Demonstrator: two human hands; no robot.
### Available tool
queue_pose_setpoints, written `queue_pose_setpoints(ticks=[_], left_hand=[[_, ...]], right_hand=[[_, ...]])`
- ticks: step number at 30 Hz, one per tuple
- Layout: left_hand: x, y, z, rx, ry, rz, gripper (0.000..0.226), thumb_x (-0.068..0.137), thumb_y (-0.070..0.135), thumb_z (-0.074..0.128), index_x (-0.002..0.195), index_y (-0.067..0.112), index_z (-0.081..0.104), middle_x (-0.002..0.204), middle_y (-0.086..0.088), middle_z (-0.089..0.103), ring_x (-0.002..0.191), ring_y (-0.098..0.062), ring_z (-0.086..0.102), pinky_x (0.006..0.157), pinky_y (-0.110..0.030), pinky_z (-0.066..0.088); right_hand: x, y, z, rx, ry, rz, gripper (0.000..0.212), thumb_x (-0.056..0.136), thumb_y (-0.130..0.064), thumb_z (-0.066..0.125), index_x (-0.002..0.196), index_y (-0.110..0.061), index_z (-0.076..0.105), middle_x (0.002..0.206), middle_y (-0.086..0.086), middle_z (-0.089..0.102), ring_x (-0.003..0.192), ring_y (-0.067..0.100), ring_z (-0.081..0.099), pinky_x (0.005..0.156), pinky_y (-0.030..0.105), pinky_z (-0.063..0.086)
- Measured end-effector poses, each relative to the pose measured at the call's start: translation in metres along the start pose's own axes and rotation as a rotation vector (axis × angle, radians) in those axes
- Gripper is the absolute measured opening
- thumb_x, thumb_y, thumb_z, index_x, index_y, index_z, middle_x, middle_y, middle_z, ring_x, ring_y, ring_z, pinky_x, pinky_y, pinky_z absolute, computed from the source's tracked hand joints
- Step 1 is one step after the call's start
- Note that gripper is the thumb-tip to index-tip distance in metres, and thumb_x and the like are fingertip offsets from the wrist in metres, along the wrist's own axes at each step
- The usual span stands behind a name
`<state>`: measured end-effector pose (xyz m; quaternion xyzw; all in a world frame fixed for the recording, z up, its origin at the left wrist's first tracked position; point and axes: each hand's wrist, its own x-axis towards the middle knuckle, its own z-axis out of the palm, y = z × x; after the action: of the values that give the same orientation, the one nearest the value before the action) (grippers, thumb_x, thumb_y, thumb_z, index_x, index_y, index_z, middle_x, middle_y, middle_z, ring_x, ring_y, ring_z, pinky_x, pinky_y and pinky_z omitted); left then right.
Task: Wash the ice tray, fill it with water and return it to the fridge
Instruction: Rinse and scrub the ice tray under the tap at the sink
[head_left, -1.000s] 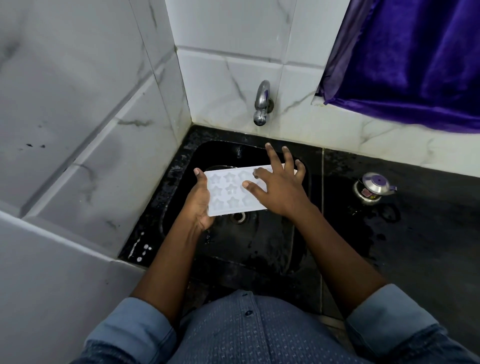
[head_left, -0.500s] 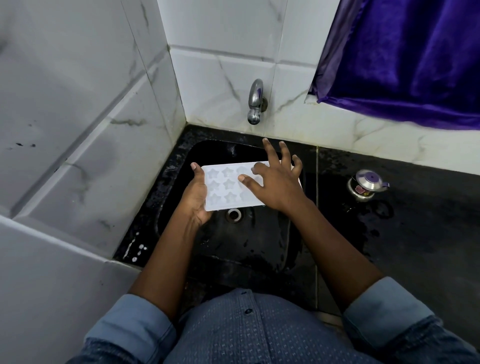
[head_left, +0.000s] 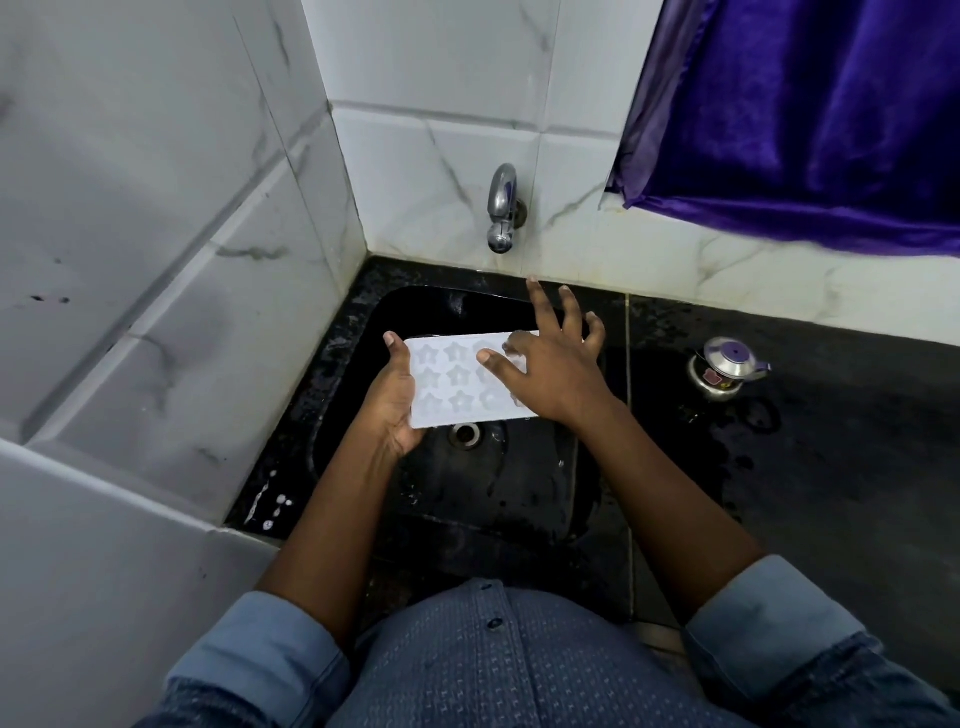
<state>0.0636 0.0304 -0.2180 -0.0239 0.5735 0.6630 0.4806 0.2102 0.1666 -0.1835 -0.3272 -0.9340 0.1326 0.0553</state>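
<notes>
The white ice tray (head_left: 457, 382), its star-shaped pockets facing up in three rows, is held roughly level over the black sink (head_left: 498, 488), below and a little nearer than the tap (head_left: 503, 208). The left hand (head_left: 392, 400) has the tray's left end: its thumb lies up along that short edge and the palm cups the near-left corner, so the grip is closed on the tray; the fingers underneath are hidden. The right hand (head_left: 550, 369) lies over the tray's right part with a wide grip, fingers spread. Its thumb and forefinger tips touch the top surface, while the other fingers reach out past the far edge. The round metal drain (head_left: 466, 434) shows just under the tray's near edge.

The sink is set into a wet black stone desk (head_left: 831, 467). On it, well to the right, stands a small steel pot (head_left: 727, 366) with a purple-knobbed lid. White marbled tiles (head_left: 156, 208) line the left and far walls, and a purple curtain (head_left: 810, 114) hangs at the far right. Rolled blue sleeves (head_left: 769, 623) and a dotted blue shirt (head_left: 498, 660) fill the near edge.
</notes>
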Motion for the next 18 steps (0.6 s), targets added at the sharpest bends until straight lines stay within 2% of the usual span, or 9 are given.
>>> queue_pose_setpoints(ticks=[2, 4, 8, 12, 16, 18], left_hand=[[0.0001, -0.0019, -0.0012, 0.005, -0.005, -0.006, 0.094, 0.095, 0.083, 0.018, 0.134, 0.013, 0.067, 0.123, -0.017, 0.076, 0.111, -0.035, 0.076, 0.089, -0.048, 0.06], [-0.0005, -0.004, -0.0005, 0.004, -0.011, -0.007, 0.097, 0.094, 0.085, 0.017, 0.138, 0.013, 0.066, 0.127, -0.018, 0.074, 0.114, -0.036, 0.074, 0.093, -0.049, 0.059], [-0.0017, -0.001, -0.0017, -0.021, -0.007, -0.001, 0.096, 0.093, 0.085, 0.018, 0.138, 0.014, 0.065, 0.128, -0.017, 0.074, 0.115, -0.035, 0.074, 0.093, -0.049, 0.059], [-0.0036, -0.0015, -0.0045, -0.019, -0.008, 0.001, 0.093, 0.095, 0.083, 0.018, 0.137, 0.014, 0.066, 0.125, -0.016, 0.076, 0.112, -0.035, 0.075, 0.09, -0.05, 0.06], [-0.0081, -0.0001, -0.0043, -0.027, 0.0, -0.01, 0.089, 0.097, 0.08, 0.018, 0.131, 0.016, 0.068, 0.12, -0.015, 0.078, 0.106, -0.033, 0.077, 0.082, -0.046, 0.063], [-0.0093, 0.0008, -0.0044, -0.032, 0.0, -0.01, 0.088, 0.097, 0.08, 0.018, 0.13, 0.016, 0.068, 0.12, -0.016, 0.077, 0.106, -0.033, 0.077, 0.084, -0.047, 0.062]], right_hand=[[-0.0006, 0.0001, -0.0013, 0.004, -0.018, -0.007, 0.065, 0.096, -0.082, 0.031, 0.099, -0.033, 0.074, 0.176, -0.004, -0.007, 0.159, 0.029, -0.017, 0.121, 0.063, -0.005], [-0.0008, 0.0011, -0.0025, -0.024, -0.03, -0.011, 0.066, 0.095, -0.083, 0.031, 0.102, -0.034, 0.073, 0.176, -0.004, -0.009, 0.159, 0.03, -0.017, 0.121, 0.064, -0.005], [-0.0024, 0.0016, -0.0033, -0.039, -0.033, 0.001, 0.066, 0.093, -0.085, 0.03, 0.113, -0.038, 0.071, 0.175, -0.005, -0.01, 0.159, 0.031, -0.018, 0.122, 0.064, -0.005], [-0.0033, -0.0007, -0.0043, -0.037, -0.034, -0.014, 0.066, 0.094, -0.084, 0.029, 0.108, -0.037, 0.072, 0.176, -0.005, -0.009, 0.159, 0.031, -0.019, 0.122, 0.065, -0.006], [-0.0036, -0.0006, -0.002, -0.045, -0.037, -0.012, 0.066, 0.093, -0.085, 0.029, 0.112, -0.038, 0.071, 0.176, -0.005, -0.01, 0.159, 0.031, -0.019, 0.122, 0.065, -0.006], [-0.0036, -0.0009, -0.0021, -0.035, -0.041, -0.021, 0.066, 0.093, -0.085, 0.03, 0.11, -0.036, 0.072, 0.176, -0.005, -0.008, 0.159, 0.031, -0.019, 0.122, 0.065, -0.005]])
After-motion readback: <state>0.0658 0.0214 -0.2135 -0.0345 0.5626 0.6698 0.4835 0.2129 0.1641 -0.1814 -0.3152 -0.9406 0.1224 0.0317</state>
